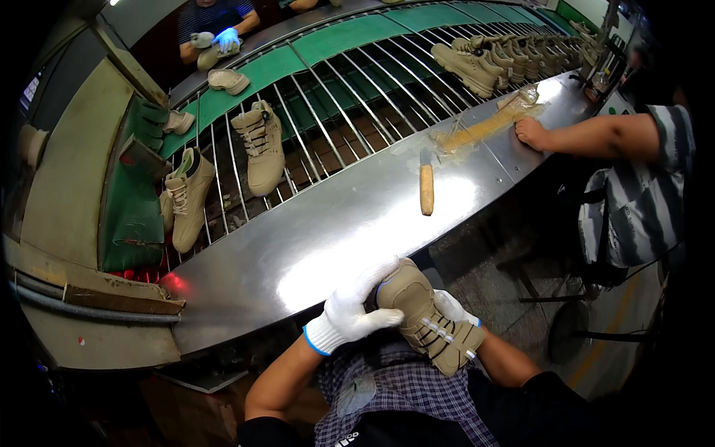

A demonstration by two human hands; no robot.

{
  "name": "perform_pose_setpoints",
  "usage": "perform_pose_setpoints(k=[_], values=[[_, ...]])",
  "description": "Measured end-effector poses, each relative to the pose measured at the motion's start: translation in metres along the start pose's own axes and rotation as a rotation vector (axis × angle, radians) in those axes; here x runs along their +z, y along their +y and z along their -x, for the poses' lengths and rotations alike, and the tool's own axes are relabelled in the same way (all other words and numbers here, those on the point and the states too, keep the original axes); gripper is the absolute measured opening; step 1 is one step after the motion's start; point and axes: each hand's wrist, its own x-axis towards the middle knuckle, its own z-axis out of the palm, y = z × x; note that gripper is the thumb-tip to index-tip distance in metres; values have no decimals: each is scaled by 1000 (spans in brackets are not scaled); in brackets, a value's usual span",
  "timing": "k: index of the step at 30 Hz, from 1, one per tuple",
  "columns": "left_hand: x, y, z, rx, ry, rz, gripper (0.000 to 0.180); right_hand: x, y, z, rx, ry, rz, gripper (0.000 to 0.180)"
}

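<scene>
A tan lace-up shoe (421,305) is held over my lap, its toe pointing up and its laced opening toward me. My left hand (350,309), in a white knit glove with a blue cuff, is closed on the toe end, thumb across the upper. On the shoe's other side my right hand (453,307), gloved the same way, supports it from beneath; its fingers are mostly hidden behind the shoe. A tool with a wooden handle (427,186) and a short metal blade lies on the metal table (357,231) beyond my hands.
A rack of metal bars (328,112) runs beyond the table, with a boot (261,145) and a shoe (191,197) at left. Several tan shoes (477,67) line the far right. One co-worker's arm (596,138) rests on the table; another person's gloved hand (226,39) is across.
</scene>
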Motion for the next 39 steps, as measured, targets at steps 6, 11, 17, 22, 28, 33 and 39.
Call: perform_pose_setpoints(k=[6,11,17,22,28,33,39], values=[[10,-9,-1,32,81,-108,64,17,1,2,41,124,10,81],[-7,-12,-20,18,-83,-51,62,17,3,5,56,106,-235,81],[10,-43,28,-296,-68,372,96,13,9,17,118,231,-566,85],[48,-47,39,-338,58,92,85,-9,23,25,101,217,-468,95],[53,-44,43,-307,66,313,73,-1,21,23,74,202,-645,100],[52,-48,49,-273,9,369,71,-4,26,22,48,212,-542,99],[52,-46,51,-301,12,421,69,-1,27,22,50,240,-418,99]])
